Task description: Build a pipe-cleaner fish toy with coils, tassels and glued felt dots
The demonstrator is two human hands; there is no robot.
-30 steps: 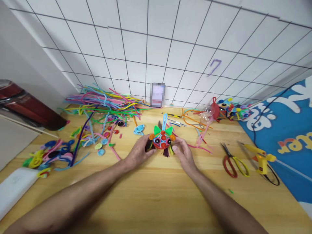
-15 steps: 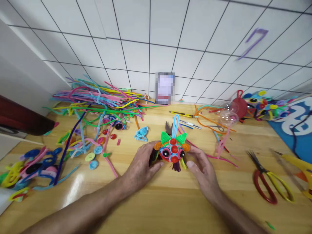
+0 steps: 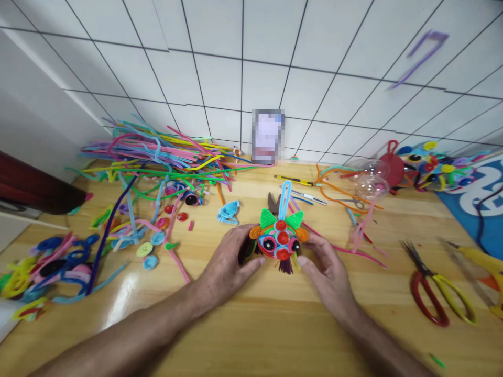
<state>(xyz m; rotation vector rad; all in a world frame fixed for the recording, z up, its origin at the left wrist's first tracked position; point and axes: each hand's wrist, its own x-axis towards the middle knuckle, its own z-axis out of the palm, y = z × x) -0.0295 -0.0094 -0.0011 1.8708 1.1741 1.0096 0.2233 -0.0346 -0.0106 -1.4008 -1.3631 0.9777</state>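
Between my two hands is a pipe-cleaner animal-head ornament (image 3: 282, 238), its face turned toward me. It has green ears, black round eyes, red discs down the middle, orange coils at the sides, a light blue loop on top and dark tassels below. My left hand (image 3: 231, 254) grips its left side, with the fingers partly hidden behind it. On the other side my right hand (image 3: 326, 264) holds it with fingers curled round the edge and the thumb in front. Just behind it lies a brown pipe-cleaner piece (image 3: 274, 201).
Loose pipe cleaners (image 3: 145, 152) pile up at the back left, with coiled discs (image 3: 144, 249) in front. A phone (image 3: 268, 137) leans on the tiled wall. Scissors (image 3: 428, 283) and a yellow glue gun (image 3: 477, 262) lie right. Clear plastic domes (image 3: 371, 186) and a yellow cutter (image 3: 294, 180) are farther back.
The view has shifted slightly. Both hands keep their places at the ornament's sides, and the right thumb sits a little closer to its face.
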